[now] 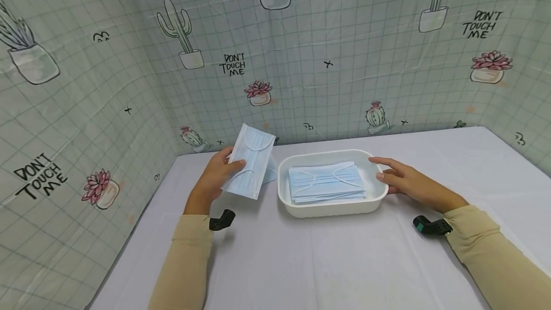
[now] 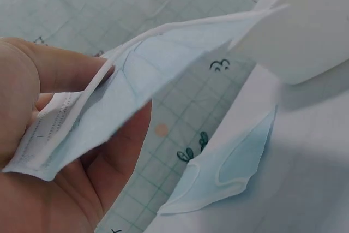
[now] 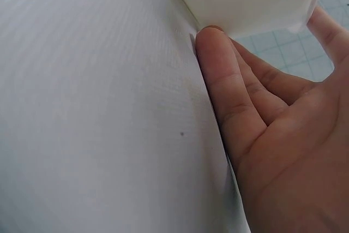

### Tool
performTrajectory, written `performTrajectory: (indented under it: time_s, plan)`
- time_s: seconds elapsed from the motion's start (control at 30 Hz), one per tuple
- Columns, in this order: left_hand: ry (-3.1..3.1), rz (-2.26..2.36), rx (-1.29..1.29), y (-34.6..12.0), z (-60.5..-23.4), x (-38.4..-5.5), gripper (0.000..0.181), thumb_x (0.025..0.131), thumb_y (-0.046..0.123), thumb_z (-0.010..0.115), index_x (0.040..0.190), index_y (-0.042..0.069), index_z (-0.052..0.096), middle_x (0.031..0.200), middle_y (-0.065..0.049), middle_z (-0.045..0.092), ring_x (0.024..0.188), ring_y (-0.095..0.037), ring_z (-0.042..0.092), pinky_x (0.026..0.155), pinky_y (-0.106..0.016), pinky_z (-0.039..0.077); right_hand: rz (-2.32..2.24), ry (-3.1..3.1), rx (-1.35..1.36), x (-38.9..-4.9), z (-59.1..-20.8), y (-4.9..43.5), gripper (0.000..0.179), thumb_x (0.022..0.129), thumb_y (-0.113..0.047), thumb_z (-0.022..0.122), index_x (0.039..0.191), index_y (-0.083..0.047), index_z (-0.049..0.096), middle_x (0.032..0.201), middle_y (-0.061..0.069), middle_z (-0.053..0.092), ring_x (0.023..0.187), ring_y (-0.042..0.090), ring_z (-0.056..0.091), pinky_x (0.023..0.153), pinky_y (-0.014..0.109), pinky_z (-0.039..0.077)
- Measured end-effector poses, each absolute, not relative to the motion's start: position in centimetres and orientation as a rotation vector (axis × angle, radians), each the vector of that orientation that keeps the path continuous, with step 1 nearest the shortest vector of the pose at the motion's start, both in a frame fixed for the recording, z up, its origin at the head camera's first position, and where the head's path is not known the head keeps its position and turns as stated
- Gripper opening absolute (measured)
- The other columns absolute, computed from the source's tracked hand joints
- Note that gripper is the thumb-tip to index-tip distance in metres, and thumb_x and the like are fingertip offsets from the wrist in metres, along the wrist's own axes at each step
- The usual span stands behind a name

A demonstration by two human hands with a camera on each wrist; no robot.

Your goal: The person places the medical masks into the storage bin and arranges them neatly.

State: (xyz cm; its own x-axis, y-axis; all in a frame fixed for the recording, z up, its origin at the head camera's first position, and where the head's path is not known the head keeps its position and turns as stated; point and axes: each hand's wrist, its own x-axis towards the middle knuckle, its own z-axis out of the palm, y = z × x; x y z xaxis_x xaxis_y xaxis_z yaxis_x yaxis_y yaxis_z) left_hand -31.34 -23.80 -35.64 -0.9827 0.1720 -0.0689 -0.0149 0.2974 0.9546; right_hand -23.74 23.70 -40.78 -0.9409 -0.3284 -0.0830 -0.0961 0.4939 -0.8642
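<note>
My left hand (image 1: 215,176) pinches a light blue face mask (image 1: 251,159) between thumb and fingers, to the left of a white plastic tub (image 1: 333,210). The held mask stands tilted above the table, its white ear loops toward me. Partly hidden behind it, a second face mask (image 2: 223,175) lies on the table beside the tub. Inside the tub is a stack of blue masks (image 1: 327,183), with ear loops lying over the top one. My right hand (image 1: 400,178) holds the tub's right end, thumb over the rim and the other fingers along the outer wall.
A white cloth covers the table (image 1: 301,262). Behind it and along the sides hangs a checked curtain (image 1: 301,85) printed with cacti and lettering. Each wrist wears a black band (image 1: 432,226).
</note>
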Motion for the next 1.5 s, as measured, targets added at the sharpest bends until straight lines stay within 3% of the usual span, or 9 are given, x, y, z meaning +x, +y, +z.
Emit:
performTrajectory:
  time_s: [0.17, 0.4, 1.1, 1.5]
  plan:
    - [2.437, 1.709, 0.185, -22.9, -35.5, -31.3, 0.056, 0.098, 0.018, 0.065, 0.151, 0.016, 0.044, 0.137, -0.013, 0.056, 0.114, -0.030, 0.058, 0.094, -0.045, 0.050, -1.414, 2.512, -0.353, -23.9, -40.9, 23.6, 0.064, 0.105, -0.043, 0.050, 0.160, -0.025, 0.024, 0.153, 0.025, 0.037, 0.107, 0.026, 0.066, 0.090, 0.030, 0.050]
    - [2.411, 1.732, 0.338, -21.9, -35.0, -30.8, 0.052, 0.099, 0.015, 0.064, 0.148, 0.012, 0.047, 0.132, -0.014, 0.058, 0.110, -0.029, 0.060, 0.089, -0.042, 0.052, -1.419, 2.518, -0.367, -23.9, -41.0, 23.7, 0.063, 0.105, -0.042, 0.050, 0.160, -0.025, 0.024, 0.150, 0.025, 0.040, 0.105, 0.025, 0.066, 0.088, 0.028, 0.050]
    - [2.420, 1.606, 0.520, -17.8, -33.8, -31.1, 0.045, 0.100, 0.016, 0.061, 0.144, 0.010, 0.051, 0.131, -0.010, 0.059, 0.110, -0.028, 0.059, 0.092, -0.045, 0.052, -1.424, 2.514, -0.355, -24.0, -41.1, 23.8, 0.063, 0.105, -0.041, 0.050, 0.161, -0.025, 0.023, 0.151, 0.026, 0.039, 0.106, 0.026, 0.066, 0.089, 0.029, 0.050]
    - [2.478, 1.414, 0.633, -16.5, -32.8, -32.8, 0.027, 0.100, 0.020, 0.061, 0.126, 0.011, 0.062, 0.116, -0.008, 0.064, 0.098, -0.026, 0.062, 0.082, -0.040, 0.054, -1.440, 2.495, -0.356, -23.9, -41.0, 23.8, 0.063, 0.105, -0.042, 0.049, 0.161, -0.026, 0.022, 0.154, 0.025, 0.034, 0.109, 0.027, 0.065, 0.090, 0.029, 0.050]
